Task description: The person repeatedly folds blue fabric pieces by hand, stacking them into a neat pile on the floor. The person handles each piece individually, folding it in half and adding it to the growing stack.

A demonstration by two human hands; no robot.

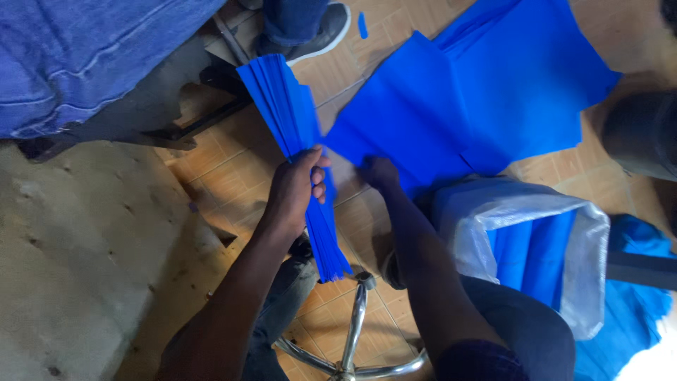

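Blue fabric strips (296, 134), gathered into one fanned bundle, are clamped in the left hand (293, 190), whose fingers wrap closed around the middle of the stack; the bundle spreads wide above the fist and hangs in a narrow tail below it, over the tiled floor (218, 176). Just beside the bundle, on its right, the right hand (381, 171) rests on the near edge of a pile of large blue sheets (479, 92) spread on the floor; its fingers curl down onto the cloth, but whether they pinch it I cannot tell. Lower right of the bundle stands a clear plastic sack (564, 226) with more blue material inside. Below the bundle shows the chrome base of a stool (352, 339). Left of the bundle lies a worn plywood table (77, 247), with denim cloth (84, 49) above it. Beyond the bundle's top, another person's grey shoe (317, 35) stands on the tiles.
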